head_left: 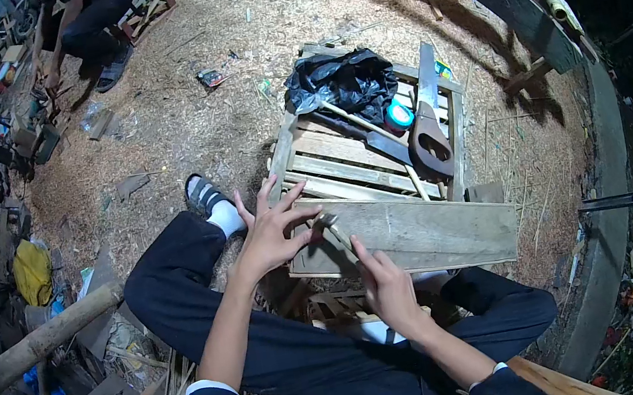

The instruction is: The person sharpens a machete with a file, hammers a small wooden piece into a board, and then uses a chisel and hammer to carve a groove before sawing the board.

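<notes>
Fingers of the left hand are spread wide, the thumb and forefinger tips meeting on the upper end of a thin pale bamboo sliver that lies slanted on a weathered grey wooden plank. Right hand sits just below, fingers held together and pointing up along the sliver's lower end; whether it pinches the sliver or only rests against it cannot be told.

The plank lies across the near edge of a slatted wooden pallet directly ahead of both hands. Beyond the hands on the pallet rest a crumpled black plastic bag, a long-handled blade with a pale wooden handle, a small round blue and white roll and, to the right, a hand saw with a brown wooden grip. No writing on any of these can be read.

Below the hands, the person's legs in dark trousers are folded, and a foot in a white sock and grey striped sandal shows left of the left hand. Sawdust-covered ground spreads around the pallet. Far off to the upper left, another person crouches among clutter. A thick round log lies to the left of the left arm, near a yellow bag.
</notes>
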Demonstrator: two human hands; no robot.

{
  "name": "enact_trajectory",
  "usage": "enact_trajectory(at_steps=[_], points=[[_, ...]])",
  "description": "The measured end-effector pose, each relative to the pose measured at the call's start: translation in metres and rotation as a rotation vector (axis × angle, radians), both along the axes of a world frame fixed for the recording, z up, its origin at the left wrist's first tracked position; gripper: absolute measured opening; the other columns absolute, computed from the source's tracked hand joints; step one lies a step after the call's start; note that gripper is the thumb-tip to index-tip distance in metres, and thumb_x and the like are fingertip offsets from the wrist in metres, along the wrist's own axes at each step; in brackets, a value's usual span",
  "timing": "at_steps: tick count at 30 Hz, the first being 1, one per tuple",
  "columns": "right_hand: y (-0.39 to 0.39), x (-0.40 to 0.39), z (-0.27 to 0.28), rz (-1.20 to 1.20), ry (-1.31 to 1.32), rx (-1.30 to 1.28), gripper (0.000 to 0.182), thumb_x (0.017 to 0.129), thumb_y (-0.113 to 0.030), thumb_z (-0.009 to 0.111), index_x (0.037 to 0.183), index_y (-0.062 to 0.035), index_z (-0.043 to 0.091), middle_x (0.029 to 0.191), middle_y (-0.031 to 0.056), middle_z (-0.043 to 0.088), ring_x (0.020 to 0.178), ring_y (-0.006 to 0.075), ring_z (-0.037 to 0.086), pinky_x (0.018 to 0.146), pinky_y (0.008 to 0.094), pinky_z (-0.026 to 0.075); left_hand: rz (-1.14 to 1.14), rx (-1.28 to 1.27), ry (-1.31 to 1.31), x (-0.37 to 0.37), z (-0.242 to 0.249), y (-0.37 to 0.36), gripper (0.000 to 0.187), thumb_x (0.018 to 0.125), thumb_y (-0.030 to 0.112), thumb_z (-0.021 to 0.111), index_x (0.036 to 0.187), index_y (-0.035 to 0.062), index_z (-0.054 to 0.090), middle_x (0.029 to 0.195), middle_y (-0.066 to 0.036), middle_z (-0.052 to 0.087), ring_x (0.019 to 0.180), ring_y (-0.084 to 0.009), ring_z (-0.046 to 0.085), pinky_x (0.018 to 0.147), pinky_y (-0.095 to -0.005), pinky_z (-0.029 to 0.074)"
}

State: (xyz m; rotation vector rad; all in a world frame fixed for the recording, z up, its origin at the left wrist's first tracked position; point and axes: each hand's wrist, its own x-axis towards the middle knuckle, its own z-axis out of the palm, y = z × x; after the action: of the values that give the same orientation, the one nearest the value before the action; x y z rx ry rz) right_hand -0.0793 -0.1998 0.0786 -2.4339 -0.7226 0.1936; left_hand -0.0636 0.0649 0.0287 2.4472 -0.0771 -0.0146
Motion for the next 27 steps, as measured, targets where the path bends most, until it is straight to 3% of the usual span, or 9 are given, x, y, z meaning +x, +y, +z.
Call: enact_trajectory(at_steps=[4,8,12,15,16,20,23,25,27], points=[[0.000,0.001,0.015,-0.058,-0.132,0.191,0.068,0.095,0.000,0.064,0.158,-0.0212,0.050,0.097,0.0141,0.063,0.071,0.0380,0.066,0.062,0.0468,0.053,0.017,-0.011,-0.036,-0.001,-0.001,-0.001,0.039,0.084,0.045,0.082,0.122,0.0348,0.079,0.165,0.006,0.047,0.161,-0.0351,0.020,0.117,-0.0742,-0.017],[-0.003,0.006,-0.004,0.033,-0.022,0.007,0.065,0.094,0.001,0.066,0.155,-0.0188,0.054,0.089,0.0151,0.060,0.068,0.0369,0.066,0.060,0.0471,0.052,0.008,0.016,-0.063,0.000,-0.003,0.000,0.043,0.083,0.051,0.082,0.121,0.0304,0.080,0.164,0.007,0.048,0.160,-0.0352,0.021,0.117,-0.0747,-0.017],[0.006,-0.001,0.006,-0.069,-0.105,0.249,0.071,0.094,0.000,0.064,0.160,-0.0236,0.048,0.092,0.0162,0.060,0.071,0.0406,0.065,0.063,0.0501,0.052,0.024,-0.005,-0.012,-0.001,0.005,-0.001,0.043,0.082,0.039,0.084,0.124,0.0342,0.079,0.165,0.007,0.048,0.161,-0.0344,0.021,0.119,-0.0730,-0.016],[0.002,0.005,0.001,0.030,-0.014,-0.029,0.067,0.093,0.002,0.066,0.156,-0.0187,0.053,0.088,0.0162,0.060,0.070,0.0388,0.064,0.061,0.0479,0.051,0.014,0.019,-0.080,0.001,-0.003,0.000,0.042,0.081,0.044,0.085,0.118,0.0243,0.081,0.164,0.007,0.048,0.161,-0.0335,0.021,0.119,-0.0730,-0.016],[0.004,0.008,0.000,0.038,-0.005,-0.008,0.067,0.093,0.002,0.066,0.156,-0.0180,0.054,0.088,0.0164,0.060,0.070,0.0385,0.064,0.061,0.0474,0.051,0.014,-0.002,-0.065,0.001,0.000,-0.001,0.043,0.081,0.045,0.085,0.118,0.0224,0.081,0.165,0.007,0.048,0.161,-0.0334,0.020,0.119,-0.0729,-0.017],[0.010,0.001,0.008,-0.063,-0.077,0.245,0.072,0.095,-0.001,0.062,0.161,-0.0257,0.046,0.092,0.0173,0.061,0.072,0.0419,0.065,0.064,0.0519,0.052,0.031,-0.021,0.026,0.000,0.010,-0.002,0.044,0.082,0.044,0.084,0.122,0.0261,0.081,0.165,0.005,0.047,0.161,-0.0339,0.019,0.119,-0.0712,-0.018],[0.000,0.008,-0.007,0.020,0.022,0.017,0.066,0.093,0.002,0.067,0.155,-0.0180,0.054,0.089,0.0159,0.062,0.069,0.0375,0.065,0.061,0.0483,0.052,0.024,-0.021,-0.058,0.000,-0.002,-0.001,0.048,0.081,0.054,0.084,0.118,0.0223,0.082,0.165,0.005,0.047,0.161,-0.0335,0.019,0.119,-0.0710,-0.019],[0.004,0.011,0.006,0.024,0.011,0.020,0.066,0.093,0.003,0.067,0.154,-0.0178,0.055,0.089,0.0156,0.063,0.069,0.0378,0.066,0.062,0.0486,0.052,0.023,-0.003,-0.058,0.003,0.001,-0.002,0.047,0.082,0.053,0.084,0.119,0.0240,0.082,0.165,0.005,0.047,0.161,-0.0335,0.019,0.119,-0.0709,-0.019],[0.006,0.005,0.011,-0.041,-0.061,0.219,0.069,0.096,-0.002,0.063,0.159,-0.0255,0.048,0.091,0.0162,0.062,0.071,0.0410,0.066,0.064,0.0523,0.053,0.027,0.008,-0.036,-0.002,0.003,-0.002,0.045,0.082,0.052,0.084,0.119,0.0257,0.082,0.165,0.005,0.047,0.161,-0.0336,0.020,0.119,-0.0709,-0.019]])
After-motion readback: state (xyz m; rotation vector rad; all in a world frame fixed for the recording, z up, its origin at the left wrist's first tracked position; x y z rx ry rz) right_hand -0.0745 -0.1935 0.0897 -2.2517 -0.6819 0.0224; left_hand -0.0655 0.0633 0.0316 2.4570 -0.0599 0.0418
